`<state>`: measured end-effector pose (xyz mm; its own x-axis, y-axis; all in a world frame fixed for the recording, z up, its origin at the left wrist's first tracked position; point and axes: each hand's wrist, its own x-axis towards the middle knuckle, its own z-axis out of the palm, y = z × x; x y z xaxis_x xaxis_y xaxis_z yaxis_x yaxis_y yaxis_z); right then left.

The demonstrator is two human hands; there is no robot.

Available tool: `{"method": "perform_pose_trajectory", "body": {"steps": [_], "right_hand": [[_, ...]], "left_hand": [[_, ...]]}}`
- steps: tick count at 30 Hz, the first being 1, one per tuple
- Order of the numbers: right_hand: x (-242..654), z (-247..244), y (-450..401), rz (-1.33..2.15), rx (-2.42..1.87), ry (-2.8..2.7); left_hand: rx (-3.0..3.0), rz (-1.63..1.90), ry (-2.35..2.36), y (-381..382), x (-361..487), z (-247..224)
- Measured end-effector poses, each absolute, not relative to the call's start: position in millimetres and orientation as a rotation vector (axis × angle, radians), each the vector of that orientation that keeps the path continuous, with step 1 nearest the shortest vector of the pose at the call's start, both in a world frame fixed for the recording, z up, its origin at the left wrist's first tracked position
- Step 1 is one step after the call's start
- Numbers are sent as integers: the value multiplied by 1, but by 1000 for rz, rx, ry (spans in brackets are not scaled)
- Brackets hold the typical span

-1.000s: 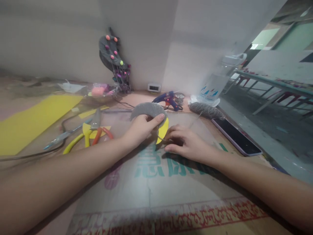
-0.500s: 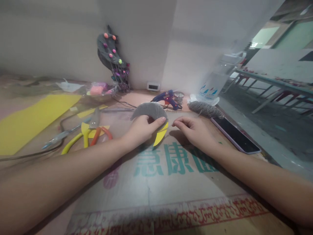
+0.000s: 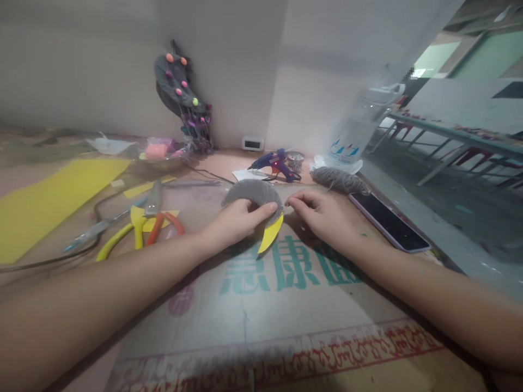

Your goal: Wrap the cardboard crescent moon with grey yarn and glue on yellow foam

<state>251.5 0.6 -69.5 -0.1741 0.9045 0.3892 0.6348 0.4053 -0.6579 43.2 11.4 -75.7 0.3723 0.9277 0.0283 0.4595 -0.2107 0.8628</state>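
A paper crescent (image 3: 254,190) is wrapped in grey yarn over most of its curve, leaving a bare yellow tip (image 3: 270,235) pointing down toward me. My left hand (image 3: 239,218) is closed on it, thumb on top near the inner edge and fingers mostly hidden underneath. Close to the crescent's right edge, my right hand (image 3: 316,211) is pinched, thumb against curled fingers, apparently on the grey yarn strand; the strand itself is too thin to make out clearly. A skein of grey yarn (image 3: 339,181) lies beyond my right hand.
Behind the crescent sit a blue glue gun (image 3: 274,162) and white paper (image 3: 249,174). Scissors (image 3: 153,204) and yellow card (image 3: 53,196) lie left, a phone (image 3: 390,223) right. A decorated grey moon (image 3: 175,81) leans on the wall; a bottle (image 3: 351,130) stands right.
My right hand has come closer to the crescent's edge. The strand that crossed the yellow part no longer shows there. The crescent sits slightly lower, exposing white paper behind it, and the view has shifted slightly.
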Motion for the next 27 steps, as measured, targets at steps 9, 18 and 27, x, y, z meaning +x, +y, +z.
{"method": "perform_pose_trajectory", "body": {"steps": [9, 18, 27], "right_hand": [[244, -66, -13, 769, -1153, -1736], [238, -69, -14, 1281, -1152, -1656], [237, -66, -15, 1255, -1141, -1542]], "left_hand": [[1933, 870, 1232, 13, 44, -73], [2056, 781, 1205, 10, 46, -77], [2068, 864, 1089, 11, 46, -83]]}}
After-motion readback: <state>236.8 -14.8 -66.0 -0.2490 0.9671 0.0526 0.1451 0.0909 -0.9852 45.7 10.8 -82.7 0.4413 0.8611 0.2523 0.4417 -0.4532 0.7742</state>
